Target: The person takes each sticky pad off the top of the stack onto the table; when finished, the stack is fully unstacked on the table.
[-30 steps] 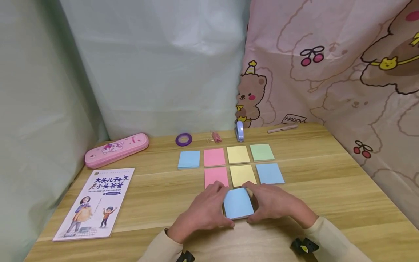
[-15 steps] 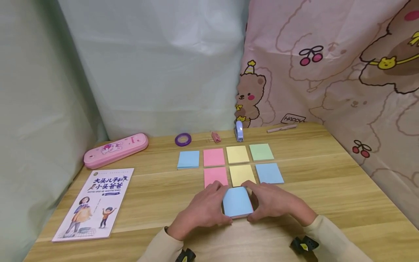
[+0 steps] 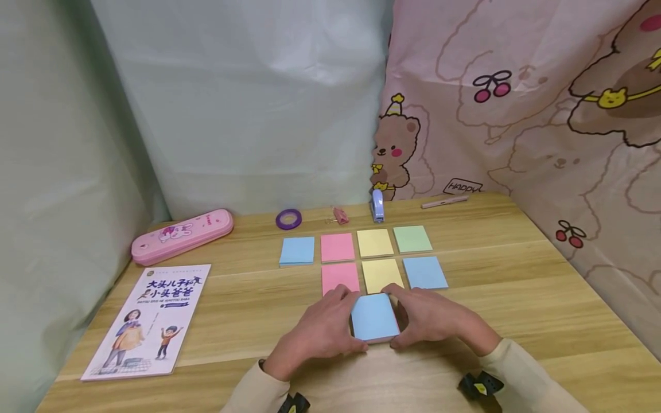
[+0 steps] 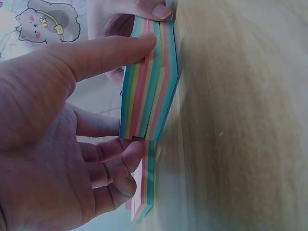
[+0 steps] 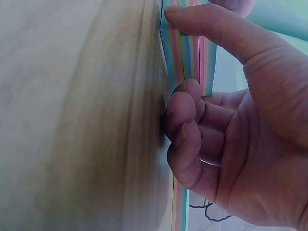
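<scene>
Head view, with both wrist views. A thick square pad of sticky notes, blue on top with rainbow-striped edges [image 3: 375,317], rests on the light wooden table [image 3: 516,298] near its front edge, held between the two hands. The left hand [image 3: 322,332] clasps the pad's left side, thumb at the near corner and fingers curled against the edge; in the left wrist view the thumb [image 4: 103,55] lies along the striped stack [image 4: 149,91]. The right hand [image 3: 439,318] grips the right side in mirror fashion, its thumb [image 5: 211,29] pressed on the striped edge [image 5: 187,53] and its curled fingers [image 5: 185,120] touching the tabletop. Just beyond the pad lie seven single notes in two rows: blue [image 3: 297,250], pink [image 3: 338,247], yellow [image 3: 374,242] and green [image 3: 412,238] behind; pink [image 3: 339,277], yellow [image 3: 382,274] and blue [image 3: 424,272] in front. To the left lie an illustrated children's book [image 3: 150,318] and a pink pencil case [image 3: 182,236].
</scene>
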`<action>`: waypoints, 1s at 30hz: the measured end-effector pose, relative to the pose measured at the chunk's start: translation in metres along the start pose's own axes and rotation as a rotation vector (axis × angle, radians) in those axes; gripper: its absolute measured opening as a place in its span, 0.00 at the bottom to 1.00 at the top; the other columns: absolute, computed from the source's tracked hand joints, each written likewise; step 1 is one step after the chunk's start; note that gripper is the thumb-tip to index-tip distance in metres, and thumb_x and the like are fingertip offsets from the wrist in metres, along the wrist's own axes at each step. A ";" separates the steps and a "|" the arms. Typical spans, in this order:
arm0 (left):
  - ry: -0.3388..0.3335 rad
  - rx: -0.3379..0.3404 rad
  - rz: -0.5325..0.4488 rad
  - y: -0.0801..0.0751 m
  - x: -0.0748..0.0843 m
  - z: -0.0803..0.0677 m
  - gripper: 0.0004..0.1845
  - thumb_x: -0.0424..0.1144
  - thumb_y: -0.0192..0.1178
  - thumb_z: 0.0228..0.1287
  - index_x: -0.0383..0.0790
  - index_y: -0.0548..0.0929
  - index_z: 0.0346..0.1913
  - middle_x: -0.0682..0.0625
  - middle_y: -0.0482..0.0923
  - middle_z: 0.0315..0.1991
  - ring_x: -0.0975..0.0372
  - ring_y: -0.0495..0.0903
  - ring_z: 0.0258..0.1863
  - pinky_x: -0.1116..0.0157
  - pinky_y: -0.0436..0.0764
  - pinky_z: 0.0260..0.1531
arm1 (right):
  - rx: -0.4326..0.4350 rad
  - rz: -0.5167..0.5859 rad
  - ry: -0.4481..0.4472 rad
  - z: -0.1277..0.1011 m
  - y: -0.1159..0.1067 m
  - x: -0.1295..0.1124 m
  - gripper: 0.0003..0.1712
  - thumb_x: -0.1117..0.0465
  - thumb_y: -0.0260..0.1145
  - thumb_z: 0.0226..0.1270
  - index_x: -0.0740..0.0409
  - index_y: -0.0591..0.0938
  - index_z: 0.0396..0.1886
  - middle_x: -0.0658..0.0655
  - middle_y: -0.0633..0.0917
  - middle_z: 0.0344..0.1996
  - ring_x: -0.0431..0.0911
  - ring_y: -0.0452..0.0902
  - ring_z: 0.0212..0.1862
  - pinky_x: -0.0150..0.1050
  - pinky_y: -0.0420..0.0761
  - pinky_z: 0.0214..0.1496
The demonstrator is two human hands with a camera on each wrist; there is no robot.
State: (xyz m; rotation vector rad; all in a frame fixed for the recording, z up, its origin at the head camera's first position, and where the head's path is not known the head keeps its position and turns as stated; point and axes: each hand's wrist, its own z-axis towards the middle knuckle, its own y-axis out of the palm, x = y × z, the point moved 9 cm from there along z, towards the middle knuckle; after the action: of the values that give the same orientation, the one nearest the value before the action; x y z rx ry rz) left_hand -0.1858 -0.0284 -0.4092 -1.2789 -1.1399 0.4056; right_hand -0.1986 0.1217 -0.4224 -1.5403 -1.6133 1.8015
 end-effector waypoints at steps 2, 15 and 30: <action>-0.006 0.005 -0.008 -0.001 -0.001 0.000 0.50 0.56 0.83 0.50 0.39 0.74 0.73 0.49 0.74 0.57 0.61 0.73 0.50 0.62 0.83 0.44 | 0.001 0.000 -0.001 0.000 0.000 0.000 0.50 0.45 0.86 0.47 0.51 0.73 0.68 0.42 0.82 0.31 0.37 0.76 0.33 0.36 0.77 0.35; -0.019 0.022 -0.018 -0.006 -0.004 -0.003 0.46 0.55 0.85 0.46 0.39 0.79 0.67 0.51 0.73 0.51 0.62 0.71 0.45 0.66 0.78 0.38 | -0.013 0.018 -0.015 0.000 0.001 0.000 0.49 0.45 0.86 0.48 0.52 0.72 0.67 0.41 0.82 0.30 0.36 0.75 0.32 0.35 0.77 0.34; -0.021 0.043 -0.012 -0.010 -0.007 -0.006 0.47 0.55 0.86 0.44 0.40 0.79 0.68 0.51 0.73 0.50 0.62 0.70 0.44 0.66 0.77 0.37 | -0.008 0.021 -0.016 0.000 0.001 0.001 0.51 0.44 0.85 0.48 0.51 0.72 0.69 0.42 0.81 0.29 0.37 0.74 0.32 0.35 0.75 0.34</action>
State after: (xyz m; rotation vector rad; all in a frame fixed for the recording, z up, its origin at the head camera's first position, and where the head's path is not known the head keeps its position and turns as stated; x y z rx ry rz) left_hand -0.1868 -0.0400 -0.4029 -1.2322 -1.1505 0.4337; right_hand -0.1984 0.1225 -0.4232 -1.5558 -1.6191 1.8246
